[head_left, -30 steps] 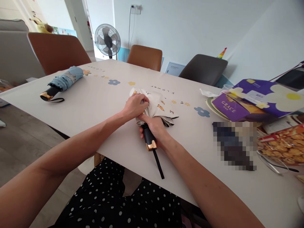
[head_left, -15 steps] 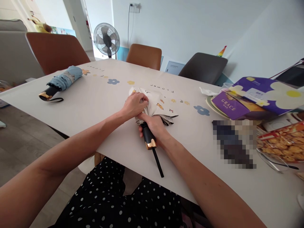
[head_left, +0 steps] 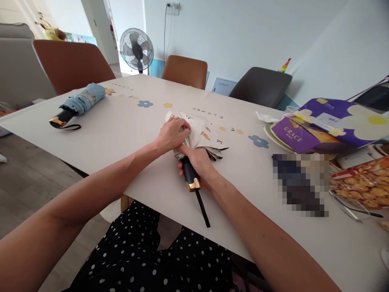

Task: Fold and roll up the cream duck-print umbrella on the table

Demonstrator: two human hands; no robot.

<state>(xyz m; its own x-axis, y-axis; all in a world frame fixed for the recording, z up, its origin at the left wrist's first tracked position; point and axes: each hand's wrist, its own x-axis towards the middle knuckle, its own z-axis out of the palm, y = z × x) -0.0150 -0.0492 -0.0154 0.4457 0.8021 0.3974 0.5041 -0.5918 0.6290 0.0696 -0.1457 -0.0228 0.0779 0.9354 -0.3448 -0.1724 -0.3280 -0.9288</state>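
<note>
A white folding umbrella (head_left: 200, 129) with small printed figures lies on the table in front of me, its canopy collapsed but loosely fanned out to the right. Its black handle (head_left: 191, 175) has a gold-coloured end and points toward me, with a black strap hanging from it. My left hand (head_left: 174, 133) pinches a fold of the canopy fabric. Wrapped around the umbrella where canopy meets handle is my right hand (head_left: 197, 161), its thumb pressing on the cloth. Some of its fingers are hidden beneath.
A furled blue umbrella (head_left: 83, 100) lies at the left of the white table (head_left: 127, 138). On the right are a purple box (head_left: 296, 132), a bag of cookies (head_left: 364, 184) and a blurred-out item (head_left: 299, 186). Chairs (head_left: 184, 72) and a fan (head_left: 136, 49) stand beyond.
</note>
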